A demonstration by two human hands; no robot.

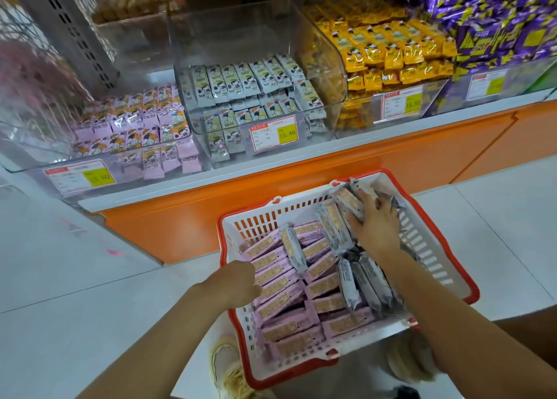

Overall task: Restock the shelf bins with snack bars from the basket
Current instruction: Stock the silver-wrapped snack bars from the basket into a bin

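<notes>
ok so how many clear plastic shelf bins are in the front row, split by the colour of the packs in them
pink snack packs: 1 bin
grey-white snack packs: 1 bin
yellow snack packs: 1 bin
purple snack packs: 1 bin
total: 4 bins

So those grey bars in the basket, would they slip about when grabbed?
Probably slippery: the grey bars have glossy film wrappers and lie loose, leaning on one another. Likely light, since the right hand grips a few at once. The flat wrapper ends look thin, so they may crumple.
</notes>
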